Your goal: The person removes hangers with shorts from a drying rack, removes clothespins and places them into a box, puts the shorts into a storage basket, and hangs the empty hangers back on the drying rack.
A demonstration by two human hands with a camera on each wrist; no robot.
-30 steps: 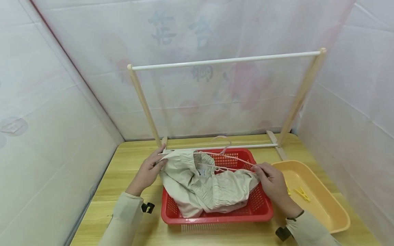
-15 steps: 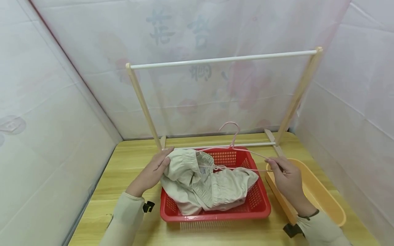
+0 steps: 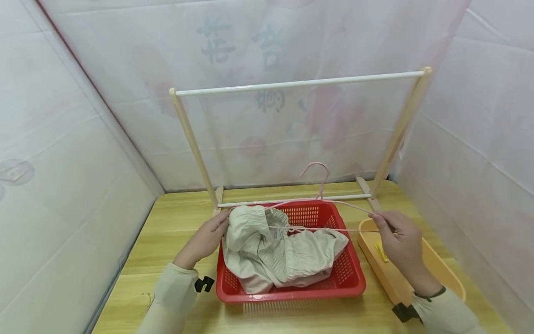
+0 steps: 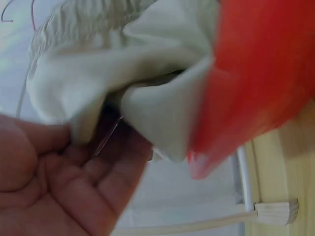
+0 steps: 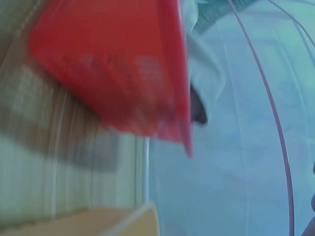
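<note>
Beige elastic-waisted shorts [image 3: 258, 250] lie bunched in a red basket [image 3: 292, 294]. At their left side, my left hand [image 3: 204, 241] holds the waistband; the left wrist view shows its thumb and fingers [image 4: 83, 182] around a fold of the cloth [image 4: 113, 69], with a thin wire beside them. A pink wire hanger [image 3: 350, 204] runs from inside the waistband out to the right, its hook upright behind the basket. My right hand [image 3: 400, 241] pinches the hanger's right end, apart from the shorts. The hanger's left end is hidden in the cloth.
Behind the basket stands a drying rack of pale wood with a white top bar [image 3: 300, 84]. A yellow tray [image 3: 442, 271] with yellow clothes pegs [image 3: 381, 252] sits at the right, partly under my right forearm. White cloth walls surround the wooden table [image 3: 167, 222].
My right hand has left the shorts' right side and moved right with the hanger's end. The hook has risen and shifted right. My left hand stays at the waistband.
</note>
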